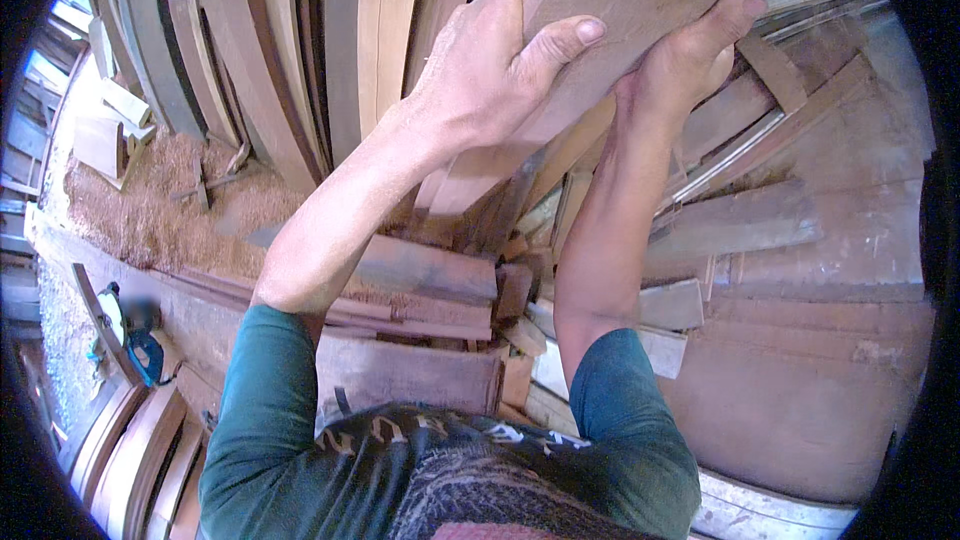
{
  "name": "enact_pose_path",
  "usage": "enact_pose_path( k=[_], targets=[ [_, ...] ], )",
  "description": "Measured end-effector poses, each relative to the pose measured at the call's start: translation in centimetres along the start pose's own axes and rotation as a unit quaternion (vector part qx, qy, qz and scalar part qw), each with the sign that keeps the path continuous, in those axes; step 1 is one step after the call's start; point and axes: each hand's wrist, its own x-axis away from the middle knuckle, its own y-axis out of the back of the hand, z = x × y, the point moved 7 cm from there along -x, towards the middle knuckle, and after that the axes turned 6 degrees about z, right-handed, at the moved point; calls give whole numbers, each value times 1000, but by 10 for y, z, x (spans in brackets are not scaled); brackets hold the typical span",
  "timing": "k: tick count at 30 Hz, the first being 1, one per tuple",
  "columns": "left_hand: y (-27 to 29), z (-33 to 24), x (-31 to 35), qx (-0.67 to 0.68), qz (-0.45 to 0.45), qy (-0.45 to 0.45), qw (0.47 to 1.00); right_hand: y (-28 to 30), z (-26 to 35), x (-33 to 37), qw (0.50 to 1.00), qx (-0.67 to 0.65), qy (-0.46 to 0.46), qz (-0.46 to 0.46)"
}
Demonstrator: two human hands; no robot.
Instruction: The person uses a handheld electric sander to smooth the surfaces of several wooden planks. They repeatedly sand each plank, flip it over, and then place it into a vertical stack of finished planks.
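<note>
A wide brown wooden board point(650, 0) slants across the top centre, held between both my hands. My left hand point(495, 65) is closed on its left edge, the thumb lying on the broad face and the fingertips hidden. On the opposite edge, my right hand point(690, 55) grips the same board with the thumb up along the face; its fingers are mostly out of sight underneath. The board's far part runs out past the upper edge of the picture. Both forearms stretch forward.
Tall planks point(390, 30) lean at the far left. Wood offcuts point(425, 270) are piled under my arms. Sawdust point(150, 205) lies at left, above a blue power tool point(145, 350). Large brown sheets point(800, 370) fill the right side. Curved timbers point(140, 460) sit lower left.
</note>
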Motion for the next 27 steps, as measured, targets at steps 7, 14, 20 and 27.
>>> enact_pose_path(
  k=[7,14,20,27],
  targets=[
    [-4,42,-13,9,79,72,994,-9,-72,10,994,102,25,-30],
    [25,92,-2,-97,-50,36,993,-30,-137,-33,999,14,23,-26],
    [35,178,194,-77,78,254,961,-29,-192,-66,997,73,-20,-18],
    [37,206,460,-30,216,506,835,-88,-217,-94,970,170,-130,118]
  ],
)
